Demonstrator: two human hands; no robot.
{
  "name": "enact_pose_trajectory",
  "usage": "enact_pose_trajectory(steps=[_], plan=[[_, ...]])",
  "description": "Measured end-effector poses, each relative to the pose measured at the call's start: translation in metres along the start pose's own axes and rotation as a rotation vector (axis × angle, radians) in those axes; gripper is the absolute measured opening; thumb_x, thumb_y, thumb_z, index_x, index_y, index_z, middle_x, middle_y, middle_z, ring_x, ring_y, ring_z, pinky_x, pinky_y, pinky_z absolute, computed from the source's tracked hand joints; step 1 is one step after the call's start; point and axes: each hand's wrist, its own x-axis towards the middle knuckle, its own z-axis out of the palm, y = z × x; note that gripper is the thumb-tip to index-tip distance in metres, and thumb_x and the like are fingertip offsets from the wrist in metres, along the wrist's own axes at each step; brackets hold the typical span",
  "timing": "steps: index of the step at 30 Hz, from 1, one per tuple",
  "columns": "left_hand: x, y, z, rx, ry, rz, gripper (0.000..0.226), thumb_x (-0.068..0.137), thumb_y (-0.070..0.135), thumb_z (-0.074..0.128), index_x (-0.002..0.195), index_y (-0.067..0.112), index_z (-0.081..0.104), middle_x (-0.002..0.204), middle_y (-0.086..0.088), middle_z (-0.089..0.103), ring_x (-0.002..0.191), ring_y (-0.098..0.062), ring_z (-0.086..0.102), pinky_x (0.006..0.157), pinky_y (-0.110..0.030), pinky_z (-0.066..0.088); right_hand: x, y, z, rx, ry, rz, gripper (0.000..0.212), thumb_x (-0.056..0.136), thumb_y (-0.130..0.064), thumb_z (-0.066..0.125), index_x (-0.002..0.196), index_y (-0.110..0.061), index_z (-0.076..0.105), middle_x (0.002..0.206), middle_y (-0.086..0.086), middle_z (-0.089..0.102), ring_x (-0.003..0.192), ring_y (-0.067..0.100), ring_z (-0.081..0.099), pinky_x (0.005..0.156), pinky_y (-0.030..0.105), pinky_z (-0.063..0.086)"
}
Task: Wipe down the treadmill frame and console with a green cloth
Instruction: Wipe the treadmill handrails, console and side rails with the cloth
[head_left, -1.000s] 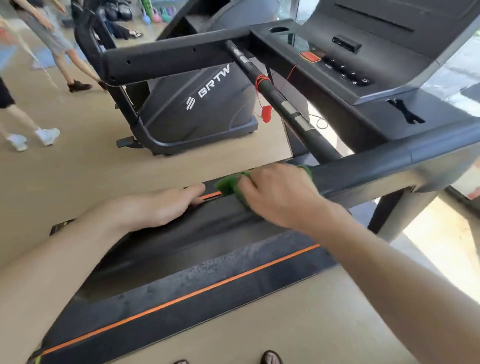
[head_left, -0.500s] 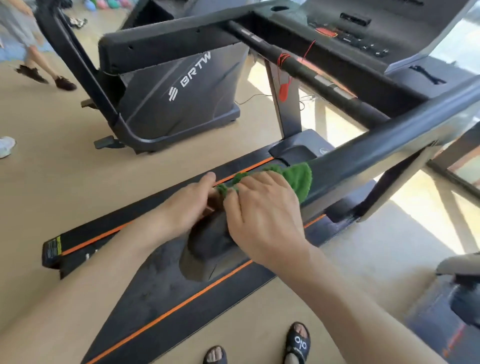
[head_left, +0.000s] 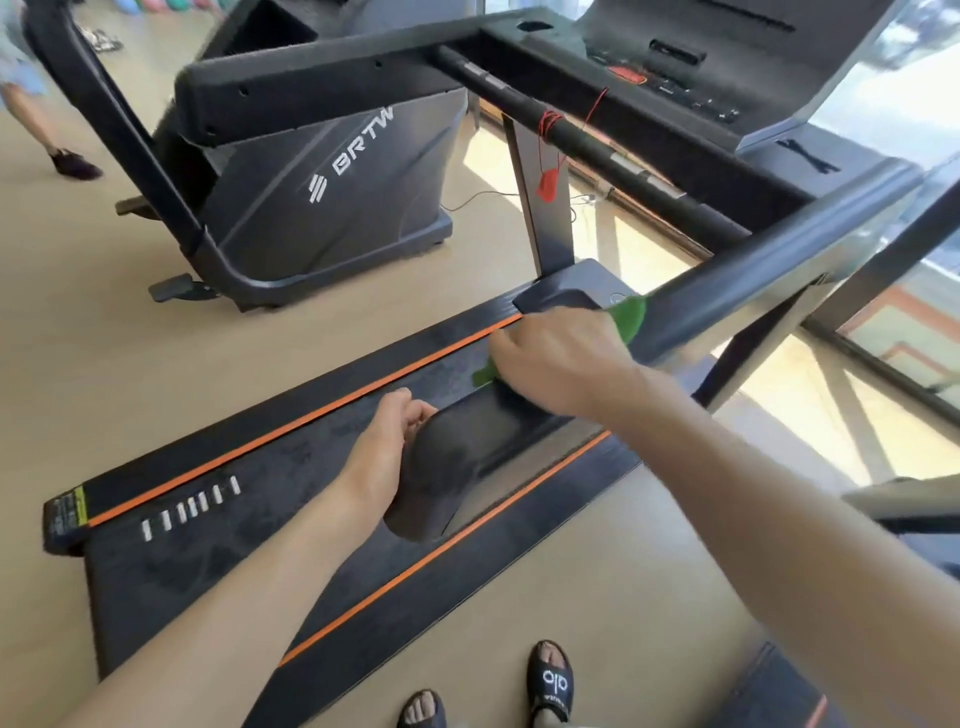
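A black treadmill with orange stripes fills the view; its near handrail (head_left: 753, 280) runs from the right down to a rounded end (head_left: 441, 467) at centre. My right hand (head_left: 556, 358) presses a green cloth (head_left: 626, 317) onto the handrail; green shows at both sides of the hand. My left hand (head_left: 387, 441) grips the left side of the handrail's rounded end. The console (head_left: 675, 73) with buttons sits at the upper right. The belt deck (head_left: 260, 467) lies below.
A second black machine marked BRTW (head_left: 332, 171) stands on the floor to the left. A red safety clip (head_left: 548, 184) hangs from the crossbar. Another person's leg (head_left: 47, 130) is at the far left. My sandalled feet (head_left: 550, 686) stand beside the deck.
The view has pulled back and up. My right hand has slid the cloth up the handrail to the right. My left hand has shifted down to the rail's rounded end.
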Motion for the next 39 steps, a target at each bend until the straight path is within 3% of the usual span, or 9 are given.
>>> enact_pose_trajectory(steps=[4, 8, 11, 20, 23, 27, 32, 36, 39], plan=[[0.0, 0.002, 0.005, -0.204, 0.036, -0.019, 0.045, 0.106, 0.044, 0.028, 0.095, 0.017, 0.063, 0.075, 0.0, 0.073, 0.08, -0.011, 0.067, 0.073, -0.026, 0.049, -0.033, -0.077, 0.028, 0.197, 0.317, -0.146, 0.046, 0.095, -0.025, 0.042, 0.05, -0.019, 0.033, 0.056, 0.003, 0.052, 0.064, 0.029, 0.054, 0.065, 0.039, 0.041], [-0.005, 0.007, 0.006, -0.295, 0.013, -0.019, 0.052, 0.104, 0.051, 0.027, 0.117, 0.019, 0.066, 0.128, -0.013, 0.066, 0.123, -0.024, 0.059, 0.11, -0.038, 0.041, -0.051, -0.063, 0.041, 0.28, 0.447, -0.34, 0.036, 0.102, -0.025, 0.041, 0.075, -0.014, 0.062, 0.079, -0.001, 0.062, 0.083, 0.025, 0.056, 0.091, 0.04, 0.044], [-0.001, 0.008, 0.005, -0.179, 0.024, 0.041, 0.063, 0.105, 0.054, 0.022, 0.128, 0.015, 0.065, 0.129, -0.015, 0.066, 0.123, -0.027, 0.061, 0.112, -0.046, 0.041, -0.052, -0.023, 0.047, 0.2, 0.508, -0.481, 0.042, 0.105, -0.027, 0.033, 0.107, -0.007, 0.07, 0.113, 0.005, 0.07, 0.114, 0.029, 0.06, 0.105, 0.042, 0.042], [0.001, 0.049, 0.025, 0.303, -0.052, 0.165, 0.066, 0.105, 0.055, 0.013, 0.118, 0.022, 0.069, 0.116, 0.002, 0.071, 0.109, -0.008, 0.064, 0.103, -0.027, 0.042, -0.01, 0.091, 0.039, 0.281, 0.544, 0.123, 0.046, 0.103, -0.03, 0.026, 0.067, -0.013, 0.05, 0.075, -0.001, 0.059, 0.088, 0.026, 0.06, 0.094, 0.039, 0.044], [0.007, 0.058, 0.038, 0.536, -0.066, 0.175, 0.072, 0.097, 0.069, 0.012, 0.105, 0.033, 0.074, 0.108, 0.008, 0.073, 0.107, -0.01, 0.064, 0.103, -0.033, 0.042, -0.033, 0.051, 0.054, 0.369, 0.698, 0.19, 0.042, 0.104, -0.026, 0.034, 0.091, -0.012, 0.071, 0.103, 0.0, 0.071, 0.117, 0.024, 0.058, 0.113, 0.039, 0.033], [0.011, 0.052, 0.033, 0.519, -0.017, 0.133, 0.079, 0.079, 0.085, 0.02, 0.104, 0.035, 0.077, 0.109, 0.007, 0.075, 0.113, -0.016, 0.064, 0.111, -0.046, 0.039, -0.074, -0.015, 0.086, 0.423, 0.736, 0.057, 0.045, 0.104, -0.026, 0.034, 0.129, -0.009, 0.067, 0.136, 0.004, 0.063, 0.144, 0.031, 0.041, 0.123, 0.051, 0.021], [0.007, 0.053, 0.031, 0.543, -0.007, 0.081, 0.076, 0.085, 0.086, 0.019, 0.11, 0.04, 0.074, 0.115, 0.011, 0.073, 0.117, -0.012, 0.062, 0.11, -0.038, 0.037, -0.047, 0.056, 0.075, 0.265, 0.731, -0.327, 0.045, 0.105, -0.029, 0.034, 0.118, -0.008, 0.072, 0.125, 0.007, 0.069, 0.13, 0.032, 0.055, 0.117, 0.043, 0.034], [-0.002, 0.058, 0.037, 0.605, 0.005, 0.101, 0.07, 0.1, 0.066, 0.012, 0.096, 0.037, 0.076, 0.096, 0.015, 0.075, 0.102, -0.008, 0.066, 0.101, -0.034, 0.045, -0.009, 0.104, 0.031, 0.247, 0.496, 0.038, 0.05, 0.102, -0.036, 0.03, 0.065, -0.014, 0.055, 0.071, 0.001, 0.059, 0.078, 0.028, 0.058, 0.072, 0.036, 0.043], [-0.002, 0.06, 0.037, 0.656, -0.024, 0.121, 0.068, 0.095, 0.069, 0.013, 0.098, 0.04, 0.074, 0.1, 0.016, 0.074, 0.105, -0.01, 0.065, 0.104, -0.042, 0.044, 0.015, 0.101, 0.013, 0.112, 0.155, 0.189, 0.051, 0.101, -0.041, 0.029, 0.061, -0.016, 0.049, 0.064, 0.002, 0.045, 0.073, 0.029, 0.052, 0.063, 0.035, 0.034]])
